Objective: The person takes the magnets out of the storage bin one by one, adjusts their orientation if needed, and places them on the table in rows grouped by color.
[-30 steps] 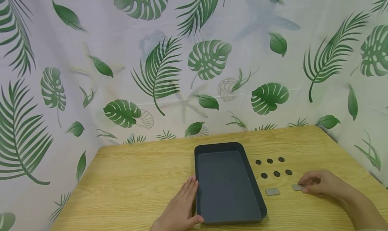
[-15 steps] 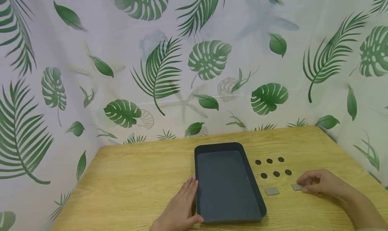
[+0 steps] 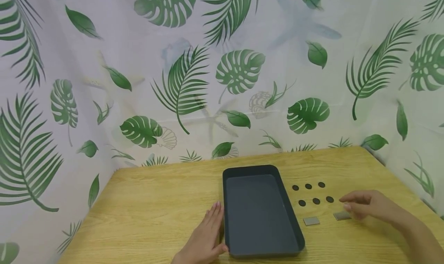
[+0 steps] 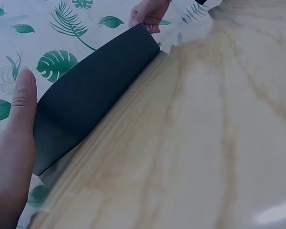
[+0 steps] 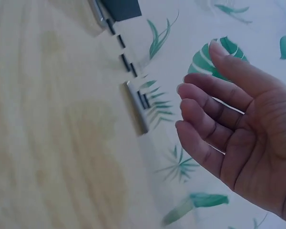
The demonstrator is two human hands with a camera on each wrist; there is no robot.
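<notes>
A dark rectangular tray (image 3: 261, 217) lies on the table. My left hand (image 3: 204, 237) is at its left side, fingers straight along the wall and thumb by the near corner; whether they touch is hard to tell. My right hand (image 3: 374, 208) is raised just above the right-hand grey rectangular plate (image 3: 341, 216) and partly covers it. In the right wrist view, that hand (image 5: 243, 119) has loosely bent fingers with nothing between them, apart from the plate (image 5: 136, 109). A second grey plate (image 3: 311, 221) lies between the first and the tray.
Several black round discs (image 3: 316, 201) lie in two rows right of the tray, behind the plates. The wooden table (image 3: 149, 214) backs onto a white cloth (image 3: 270, 71) printed with green leaves, which also hangs at both sides.
My right hand has let go of the right-hand grey plate and lifted off it, fingers spreading. The left hand has shifted very slightly left, away from the tray wall.
</notes>
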